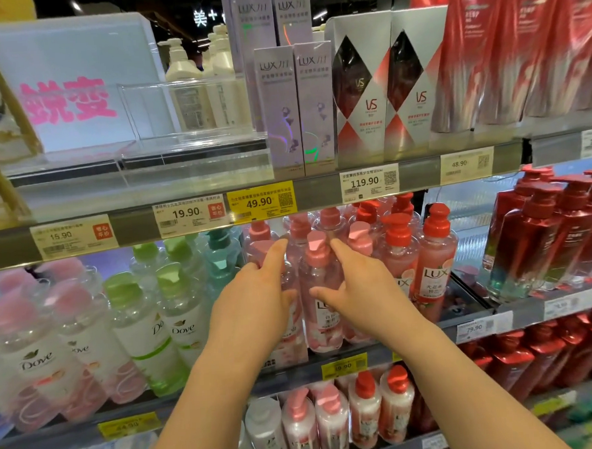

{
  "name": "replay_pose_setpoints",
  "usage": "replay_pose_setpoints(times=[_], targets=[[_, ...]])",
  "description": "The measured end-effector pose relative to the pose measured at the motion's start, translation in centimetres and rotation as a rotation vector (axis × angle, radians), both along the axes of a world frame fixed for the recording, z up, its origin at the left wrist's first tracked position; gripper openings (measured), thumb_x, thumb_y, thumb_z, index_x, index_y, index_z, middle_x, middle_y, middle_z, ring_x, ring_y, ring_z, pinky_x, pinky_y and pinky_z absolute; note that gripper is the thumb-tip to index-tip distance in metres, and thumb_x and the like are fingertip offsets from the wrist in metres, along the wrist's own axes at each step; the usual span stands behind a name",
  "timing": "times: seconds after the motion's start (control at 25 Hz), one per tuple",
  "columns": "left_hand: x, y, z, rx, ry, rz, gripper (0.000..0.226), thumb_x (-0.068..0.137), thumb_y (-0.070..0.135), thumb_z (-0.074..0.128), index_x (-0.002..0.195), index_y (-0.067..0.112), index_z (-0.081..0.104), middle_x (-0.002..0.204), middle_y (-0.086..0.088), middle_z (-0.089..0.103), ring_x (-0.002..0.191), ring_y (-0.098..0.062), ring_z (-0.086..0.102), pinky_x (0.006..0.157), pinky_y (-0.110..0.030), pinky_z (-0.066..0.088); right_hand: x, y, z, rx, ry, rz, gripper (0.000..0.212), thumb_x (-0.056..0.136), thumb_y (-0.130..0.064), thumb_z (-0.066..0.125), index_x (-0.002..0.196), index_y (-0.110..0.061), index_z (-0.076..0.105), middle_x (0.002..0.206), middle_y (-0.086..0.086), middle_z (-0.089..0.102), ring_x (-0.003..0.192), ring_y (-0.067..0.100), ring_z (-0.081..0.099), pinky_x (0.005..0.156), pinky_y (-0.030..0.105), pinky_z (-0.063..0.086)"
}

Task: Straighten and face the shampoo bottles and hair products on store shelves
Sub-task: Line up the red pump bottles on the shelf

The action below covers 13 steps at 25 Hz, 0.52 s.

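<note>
My left hand (253, 295): it is open, with the fingers long and nearly straight. The pointing finger reaches up past the pink pump tops. The palm and thumb lie flat on the left side of the pink bottle. It does not curl round it.
My right hand (356, 286): it is open too. The fingers are straight and point up and to the left. The thumb sticks out to the left, in front of the pink bottle. The hand rests on the right side of the bottle.
Pink bottle (320, 291): it stands up straight at the front of the middle shelf, between my two hands. It has a pink pump top. Its label is partly hidden by my hands.
Other pink bottles (300, 231): they stand close behind it in rows.
Red-top Lux bottle (434, 268): it stands just to the right, with its label facing me.
Dove bottles (179, 316): they stand on the same shelf, to the left, some with green tops and some with pink.
Middle shelf (464, 322): its front edge has price tags.
Yellow price tag (261, 202): it hangs on the shelf above my hands and says 49.90.
Lux boxes (295, 111): they stand on the top shelf.
</note>
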<state>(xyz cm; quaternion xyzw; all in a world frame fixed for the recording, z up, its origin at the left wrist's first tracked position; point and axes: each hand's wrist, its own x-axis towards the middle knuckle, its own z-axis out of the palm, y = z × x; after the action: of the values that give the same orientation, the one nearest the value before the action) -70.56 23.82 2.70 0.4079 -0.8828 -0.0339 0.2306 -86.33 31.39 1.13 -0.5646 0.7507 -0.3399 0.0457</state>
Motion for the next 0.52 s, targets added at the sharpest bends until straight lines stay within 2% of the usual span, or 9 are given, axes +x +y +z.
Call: replay_pose_setpoints(times=[0.08,0.12,0.2,0.28,0.4,0.52], targets=[[0.3,1.7,0.6,-0.036,0.02,0.047,0.072,0.092,0.038,0.061,0.148,0.044,0.016,0.104,-0.004,0.064,0.085,-0.025,0.063,0.063,-0.037,0.053,-0.3,1.5,0.1,-0.074,-0.042,0.015,0.083,0.085,-0.043,0.076,0.155,-0.025,0.035,0.132,-0.002,0.067,0.1,0.018,0.068,0.097,0.032,0.053],[0.3,2.6,1.1,-0.089,0.042,0.072,0.066,0.09,0.038,0.062,0.145,0.043,0.024,0.103,-0.003,0.068,0.084,-0.026,0.064,0.058,-0.035,0.051,-0.6,2.3,0.1,-0.117,-0.065,0.014,0.076,0.085,-0.042,0.076,0.151,-0.028,0.042,0.133,-0.007,0.066,0.091,0.01,0.066,0.096,0.03,0.053],[0.1,4.2,2.3,-0.191,0.051,0.108,0.053,0.088,0.042,0.063,0.137,0.04,0.042,0.086,0.002,0.071,0.076,-0.027,0.065,0.05,-0.03,0.042,-1.6,4.0,0.3,-0.187,-0.116,-0.002,0.056,0.085,-0.038,0.078,0.137,-0.032,0.059,0.117,-0.021,0.068,0.071,-0.007,0.059,0.087,0.018,0.053],[-1.7,5.7,2.9,-0.166,0.015,0.072,0.042,0.09,0.049,0.057,0.131,0.043,0.049,0.088,0.007,0.072,0.081,-0.025,0.066,0.054,-0.032,0.048,-3.2,6.1,0.4,-0.217,-0.187,-0.043,0.038,0.084,-0.034,0.08,0.121,-0.033,0.069,0.096,-0.031,0.067,0.069,-0.012,0.061,0.074,0.005,0.045],[-6.1,8.2,2.6,-0.019,-0.002,-0.101,0.041,0.092,0.058,0.047,0.132,0.047,0.047,0.102,0.017,0.071,0.098,-0.014,0.065,0.072,-0.036,0.056,-6.0,9.5,0.7,-0.233,-0.242,-0.095,0.024,0.083,-0.031,0.079,0.106,-0.036,0.072,0.086,-0.023,0.072,0.064,-0.007,0.061,0.069,0.011,0.048],[-10.7,10.8,2.5,0.027,0.094,-0.283,0.04,0.088,0.063,0.047,0.123,0.047,0.056,0.093,0.024,0.07,0.088,-0.006,0.065,0.068,-0.032,0.056,-9.0,13.1,1.0,-0.219,-0.259,-0.147,0.02,0.084,-0.028,0.076,0.101,-0.038,0.072,0.088,-0.019,0.074,0.057,0.001,0.06,0.069,0.028,0.057]])
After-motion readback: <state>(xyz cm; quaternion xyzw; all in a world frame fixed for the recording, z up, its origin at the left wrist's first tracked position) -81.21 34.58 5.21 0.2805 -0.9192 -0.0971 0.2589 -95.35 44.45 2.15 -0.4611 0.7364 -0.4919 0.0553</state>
